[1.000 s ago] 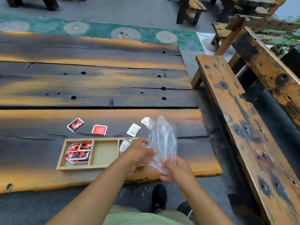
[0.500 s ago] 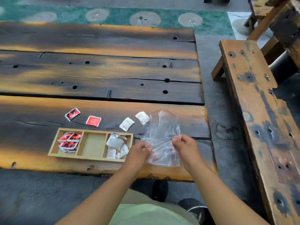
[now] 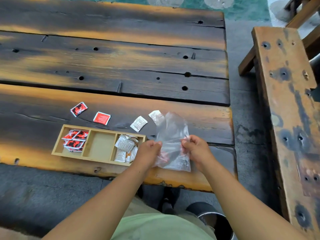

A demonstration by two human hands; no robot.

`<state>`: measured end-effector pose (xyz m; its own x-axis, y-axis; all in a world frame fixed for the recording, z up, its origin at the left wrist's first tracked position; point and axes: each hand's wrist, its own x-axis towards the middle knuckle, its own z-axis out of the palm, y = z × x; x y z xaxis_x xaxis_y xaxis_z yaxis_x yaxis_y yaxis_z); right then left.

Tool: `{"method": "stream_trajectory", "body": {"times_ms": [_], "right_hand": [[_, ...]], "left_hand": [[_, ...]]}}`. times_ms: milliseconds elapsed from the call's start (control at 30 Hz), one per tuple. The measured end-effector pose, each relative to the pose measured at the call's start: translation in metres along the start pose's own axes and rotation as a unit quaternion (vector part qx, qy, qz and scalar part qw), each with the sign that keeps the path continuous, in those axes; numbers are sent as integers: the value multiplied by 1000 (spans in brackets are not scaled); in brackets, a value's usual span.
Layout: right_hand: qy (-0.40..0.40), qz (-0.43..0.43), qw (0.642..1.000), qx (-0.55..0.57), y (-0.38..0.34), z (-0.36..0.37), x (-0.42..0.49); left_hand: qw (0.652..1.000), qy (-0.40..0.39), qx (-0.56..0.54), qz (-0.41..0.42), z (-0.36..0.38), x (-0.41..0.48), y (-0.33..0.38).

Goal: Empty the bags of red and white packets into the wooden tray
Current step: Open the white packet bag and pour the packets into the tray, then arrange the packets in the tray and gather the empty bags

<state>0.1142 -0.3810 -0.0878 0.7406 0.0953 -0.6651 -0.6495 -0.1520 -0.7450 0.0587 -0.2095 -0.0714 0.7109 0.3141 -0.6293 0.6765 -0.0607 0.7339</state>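
A left hand (image 3: 149,151) and a right hand (image 3: 195,148) pinch a clear plastic bag (image 3: 173,134) over a dark wooden worktop (image 3: 121,66). Just left, a wooden tray (image 3: 103,129) holds red packets (image 3: 75,140) in its left compartment, white packets (image 3: 125,147) in its right. Two loose red packets (image 3: 101,118) and two loose white packets (image 3: 138,123) lie beyond it.

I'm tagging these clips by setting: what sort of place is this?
Likely an outdoor or semi-open seating area, perhaps a café terrace or garden. A heavy table of charred planks stands beside a matching rough wooden bench, on grey paving, with green ground set with round stones beyond.
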Motion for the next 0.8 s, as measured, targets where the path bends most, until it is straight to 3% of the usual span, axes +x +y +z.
{"method": "stream_trajectory", "body": {"times_ms": [233,367,500,600,800], "right_hand": [[75,11,997,21,11,11,10],[96,7,995,-26,16,20,19],[123,-44,975,-178,23,23,24],[140,-76,951,-266,34,20,26],[185,-61,930,-312,50,8,24]], "left_hand": [[993,107,-10,58,18,0,-16],[991,76,91,59,23,12,-23],[981,69,173,47,27,28,-34],[977,79,190,57,34,31,-36],[971,32,223,83,34,41,-41]]}}
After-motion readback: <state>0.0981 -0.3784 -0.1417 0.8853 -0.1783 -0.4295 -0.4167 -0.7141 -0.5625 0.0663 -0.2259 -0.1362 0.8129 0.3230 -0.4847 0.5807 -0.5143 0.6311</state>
